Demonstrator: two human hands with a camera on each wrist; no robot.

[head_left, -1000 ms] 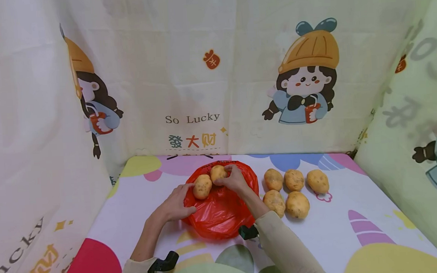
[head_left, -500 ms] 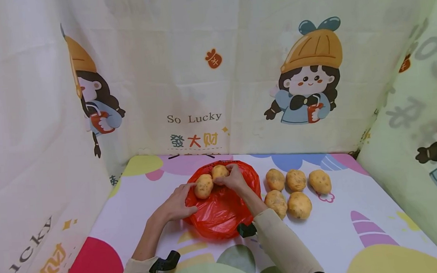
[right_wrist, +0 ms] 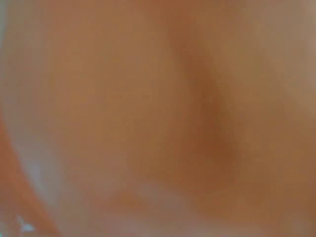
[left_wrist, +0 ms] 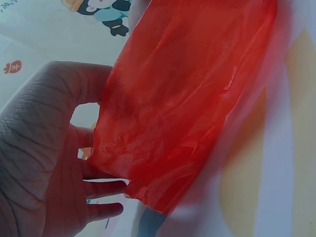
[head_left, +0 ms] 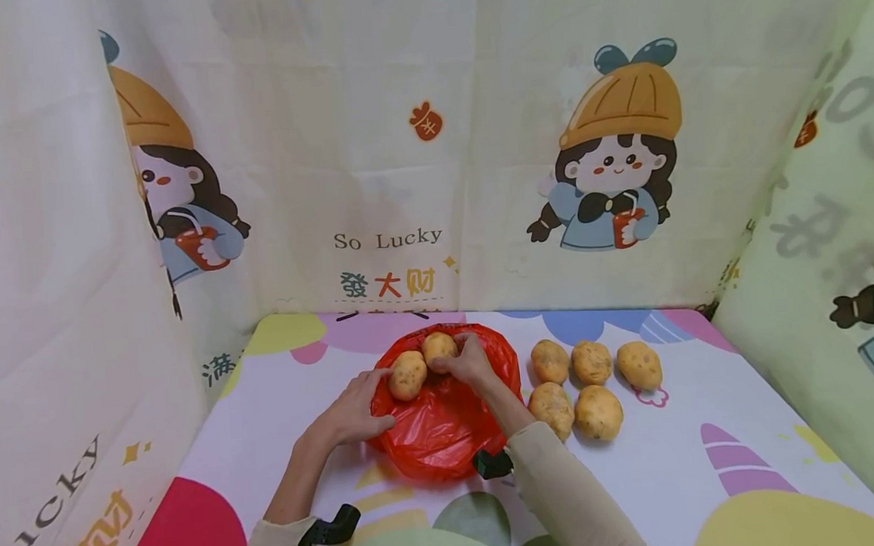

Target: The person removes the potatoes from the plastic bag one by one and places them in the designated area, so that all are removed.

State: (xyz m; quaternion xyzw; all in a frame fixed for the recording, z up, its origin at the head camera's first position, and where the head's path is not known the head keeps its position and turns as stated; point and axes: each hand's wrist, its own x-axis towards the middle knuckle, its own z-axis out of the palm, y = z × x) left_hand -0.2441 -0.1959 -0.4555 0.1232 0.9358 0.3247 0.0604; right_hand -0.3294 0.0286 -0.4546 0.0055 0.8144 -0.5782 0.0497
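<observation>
A red plastic bag (head_left: 447,431) lies spread wide on the table, its mouth facing up. Inside, towards the back, are two potatoes, side by side. My right hand (head_left: 472,363) grips the rear potato (head_left: 439,350) with thumb and fingers. The other potato (head_left: 407,376) lies to its left, near my left fingertips. My left hand (head_left: 351,410) rests against the bag's left rim, its thumb towards the front. In the left wrist view the fingers of that hand (left_wrist: 44,133) are fairly straight beside the red film, some ends hidden. The right wrist view is a brown-orange blur.
Several more potatoes (head_left: 598,412) lie in two rows on the table to the right of the bag. The patterned tabletop (head_left: 645,477) meets printed cloth walls (head_left: 491,178) at the back and both sides.
The view shifts slightly and the left cloth wall moves a little. Both hands, the bag and the potatoes stay almost in place.
</observation>
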